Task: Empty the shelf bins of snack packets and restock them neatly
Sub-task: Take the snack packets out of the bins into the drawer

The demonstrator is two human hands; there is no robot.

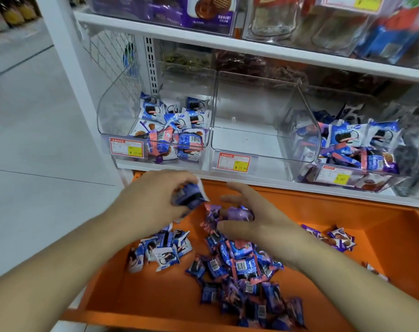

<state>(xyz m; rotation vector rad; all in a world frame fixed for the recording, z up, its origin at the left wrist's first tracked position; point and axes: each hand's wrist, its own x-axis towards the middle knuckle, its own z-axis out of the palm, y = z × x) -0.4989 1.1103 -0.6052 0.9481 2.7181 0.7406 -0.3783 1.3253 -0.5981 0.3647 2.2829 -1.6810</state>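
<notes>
The left hand (151, 200) has its grip closed on a blue packet (190, 196) above the orange tray (347, 212); the right hand (249, 219) curls around a purple packet (239, 213). Mixed kinds risk landing together, since the middle bin (247, 149) stands empty between two jumbled ones.

Clear glossy plastic bins (249, 130), shiny crinkled foil-like snack packets (242, 267), smooth matt orange plastic tray (323, 212), white painted metal shelf (251, 46), paper price labels (233, 161) behind clear covers, smooth pale floor (24, 104)
</notes>
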